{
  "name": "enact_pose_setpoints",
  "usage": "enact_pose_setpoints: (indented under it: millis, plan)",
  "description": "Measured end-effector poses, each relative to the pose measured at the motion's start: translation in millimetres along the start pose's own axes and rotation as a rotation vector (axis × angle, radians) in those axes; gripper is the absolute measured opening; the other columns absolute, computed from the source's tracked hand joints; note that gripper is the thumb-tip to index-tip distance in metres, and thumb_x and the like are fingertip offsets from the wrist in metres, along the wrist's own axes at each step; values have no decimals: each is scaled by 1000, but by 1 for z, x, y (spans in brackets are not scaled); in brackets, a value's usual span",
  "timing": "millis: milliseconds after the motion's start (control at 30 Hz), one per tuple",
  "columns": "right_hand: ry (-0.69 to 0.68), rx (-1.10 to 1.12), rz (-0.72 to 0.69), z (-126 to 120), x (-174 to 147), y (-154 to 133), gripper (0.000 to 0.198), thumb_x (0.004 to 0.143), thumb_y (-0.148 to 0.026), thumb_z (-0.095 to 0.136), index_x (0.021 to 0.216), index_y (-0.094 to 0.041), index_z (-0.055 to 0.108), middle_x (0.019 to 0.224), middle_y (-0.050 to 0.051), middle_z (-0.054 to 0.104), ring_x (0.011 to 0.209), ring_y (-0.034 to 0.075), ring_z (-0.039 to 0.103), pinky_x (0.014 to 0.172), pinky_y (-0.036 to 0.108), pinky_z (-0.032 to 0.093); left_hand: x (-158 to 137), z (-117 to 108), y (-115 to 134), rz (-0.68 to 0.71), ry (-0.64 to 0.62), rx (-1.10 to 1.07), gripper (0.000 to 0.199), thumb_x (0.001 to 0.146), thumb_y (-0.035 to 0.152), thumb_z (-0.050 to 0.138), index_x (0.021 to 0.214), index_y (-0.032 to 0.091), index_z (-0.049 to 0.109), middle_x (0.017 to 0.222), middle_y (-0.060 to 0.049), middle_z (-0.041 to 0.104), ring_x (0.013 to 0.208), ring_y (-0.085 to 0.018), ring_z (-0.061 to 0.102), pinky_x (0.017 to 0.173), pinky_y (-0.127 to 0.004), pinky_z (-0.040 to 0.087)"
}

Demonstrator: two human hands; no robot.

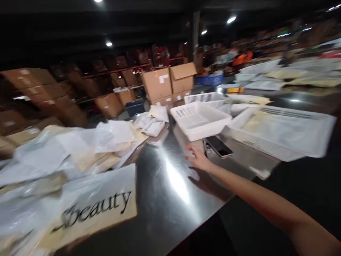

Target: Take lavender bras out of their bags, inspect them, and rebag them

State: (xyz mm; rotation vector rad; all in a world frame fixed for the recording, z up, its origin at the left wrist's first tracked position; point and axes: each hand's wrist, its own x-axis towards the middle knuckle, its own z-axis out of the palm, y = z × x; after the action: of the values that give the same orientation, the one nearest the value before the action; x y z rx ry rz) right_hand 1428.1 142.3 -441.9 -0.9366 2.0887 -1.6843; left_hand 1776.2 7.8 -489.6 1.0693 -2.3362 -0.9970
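Observation:
My right hand (198, 159) reaches over the shiny metal table (160, 185), its fingers apart and holding nothing. Just to its right lies a dark-screened phone (218, 146), with a small item that I cannot make out beside it. In the left foreground is a pale plastic mailing bag (106, 206) printed with black lettering that reads "beauty". At the bag's lower edge a blurred bit of my left hand (77, 243) shows, gripping it from below; most of that hand is hidden. Behind the bag spreads a heap of white and cream plastic packets (71, 149).
A white plastic basket (199, 122) stands beyond the phone, and another basket (279, 133) with packets inside is to the right. A small white packet (153, 127) lies near the heap. Cardboard boxes (156, 85) and a blue crate (210, 79) stand farther back.

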Motion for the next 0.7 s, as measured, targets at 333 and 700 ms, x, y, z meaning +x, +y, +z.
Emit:
enact_pose_setpoints:
  millis: [333,700]
  plan:
    - [-459,-810,-499,79,-44,64,41,92,-48,42,117,-20,60,142,19,52,138,38,41,107,74,23,-69,-60,-53,-8,458,862,38,91,19,51,126,15,63,137,-16,58,132,-36,48,99,-49,48]
    - [-448,-803,-476,70,-47,63,43,93,-52,41,116,-20,60,140,16,55,137,36,43,112,70,22,27,-45,-33,106,381,785,40,93,5,37,101,19,73,99,-7,76,105,-21,69,117,-44,35]
